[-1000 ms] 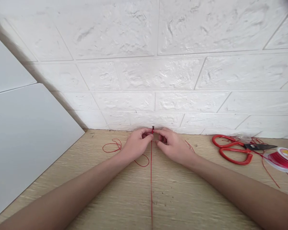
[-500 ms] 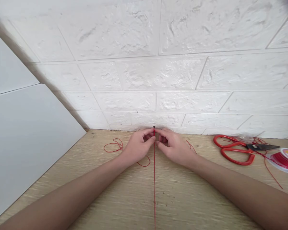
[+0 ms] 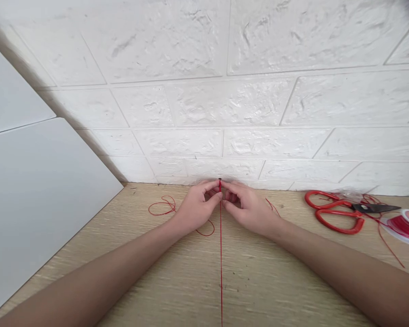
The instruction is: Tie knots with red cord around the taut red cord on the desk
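Head view shows both bare hands brought together at the foot of a white brick-patterned wall [image 3: 197, 106], on a pale wood-grained worktop [image 3: 170, 281]. Between their fingertips runs a red cord [image 3: 221, 263], its upper end thickened just beneath a small dark peg [image 3: 220, 179] near the wall; from there it drops straight down the middle and out at the bottom edge. The left hand [image 3: 198, 207] has its grip clamped on the cord, thumb and fingers close together. The right hand [image 3: 249, 208] sets its index fingertip beside the thickened part, thumb lower; whether its grip is closed on a strand, I cannot tell. Thin red loops [image 3: 162, 206] lie by the left hand, and a short strand shows beyond the right. Farther right, red-handled scissors [image 3: 340, 221] rest near a spool of red cord [image 3: 404, 227] and some crumpled clear plastic [image 3: 351, 195]. White panels [image 3: 44, 195] stand at the left.
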Available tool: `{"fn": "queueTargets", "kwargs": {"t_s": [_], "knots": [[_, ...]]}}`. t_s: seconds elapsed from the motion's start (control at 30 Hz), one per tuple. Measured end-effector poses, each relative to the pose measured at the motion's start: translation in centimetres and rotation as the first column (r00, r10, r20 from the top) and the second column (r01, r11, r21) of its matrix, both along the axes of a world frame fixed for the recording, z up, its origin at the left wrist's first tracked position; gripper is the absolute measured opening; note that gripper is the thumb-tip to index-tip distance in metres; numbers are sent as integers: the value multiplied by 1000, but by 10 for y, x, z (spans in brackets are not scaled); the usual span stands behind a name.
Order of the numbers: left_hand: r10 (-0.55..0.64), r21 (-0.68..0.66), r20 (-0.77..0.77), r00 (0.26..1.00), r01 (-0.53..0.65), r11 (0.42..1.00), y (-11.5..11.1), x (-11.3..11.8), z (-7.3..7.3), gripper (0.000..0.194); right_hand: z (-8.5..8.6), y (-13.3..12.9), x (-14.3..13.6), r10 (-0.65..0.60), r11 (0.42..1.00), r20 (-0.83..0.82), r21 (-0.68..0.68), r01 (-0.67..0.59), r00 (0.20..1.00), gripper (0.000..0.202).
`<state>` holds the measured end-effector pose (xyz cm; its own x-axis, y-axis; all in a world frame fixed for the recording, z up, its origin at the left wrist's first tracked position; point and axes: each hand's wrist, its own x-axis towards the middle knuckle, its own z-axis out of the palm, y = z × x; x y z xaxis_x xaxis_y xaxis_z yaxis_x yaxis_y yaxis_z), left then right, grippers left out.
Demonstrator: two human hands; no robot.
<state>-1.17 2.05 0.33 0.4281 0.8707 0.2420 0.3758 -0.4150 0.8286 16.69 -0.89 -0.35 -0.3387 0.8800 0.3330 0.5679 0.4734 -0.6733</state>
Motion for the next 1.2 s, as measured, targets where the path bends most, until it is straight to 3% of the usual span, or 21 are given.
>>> {"fn": "queueTargets", "kwargs": {"t_s": [0.17, 0.3, 0.4, 0.47, 0.6, 0.7, 0.77, 0.9, 1.0, 1.07, 1.13, 1.2], "knots": [[9, -4, 6, 1000, -9, 1000, 0, 1, -1, 29, -2, 1, 0, -18, 999, 50, 52, 15, 999, 22], [136, 33, 5, 991, -136, 990, -1, 4, -6, 29, -7, 1, -1, -194, 965, 128, 204, 166, 973, 35], [215, 169, -61, 975, -203, 965, -8, 4, -6, 30, -7, 0, -2, -265, 945, 114, 228, 235, 957, 39], [289, 328, -135, 948, -232, 916, -16, 4, -3, 35, -7, -1, -2, -280, 941, 120, 229, 247, 953, 38], [417, 609, -144, 897, -252, 752, -33, 5, 4, 53, -6, -3, -1, -282, 932, 156, 278, 231, 947, 34], [373, 708, -60, 926, -224, 669, -44, 4, 8, 55, -5, -5, 4, -246, 929, 212, 330, 168, 946, 35], [329, 720, -24, 944, -213, 661, -53, 0, 9, 53, 0, -10, 8, -207, 924, 246, 368, 107, 947, 37], [201, 580, -69, 977, -124, 805, -84, -18, 12, 43, 21, -38, 10, -132, 912, 182, 407, 47, 974, 37], [186, 386, -52, 981, -152, 910, -116, -33, 19, 40, 33, -78, 4, -42, 949, 111, 315, 5, 993, 33], [112, 215, -72, 991, -94, 972, -137, -41, 25, 35, 34, -108, -3, 4, 972, 82, 233, -23, 997, 28], [-94, -20, -155, 983, 92, 996, -154, -45, 30, 19, 29, -136, -10, 31, 990, 92, 134, -43, 995, 27], [-266, -202, -176, 948, 230, 952, -166, -48, 32, 12, 21, -157, -16, 62, 997, 110, 34, -66, 992, 26]]}}
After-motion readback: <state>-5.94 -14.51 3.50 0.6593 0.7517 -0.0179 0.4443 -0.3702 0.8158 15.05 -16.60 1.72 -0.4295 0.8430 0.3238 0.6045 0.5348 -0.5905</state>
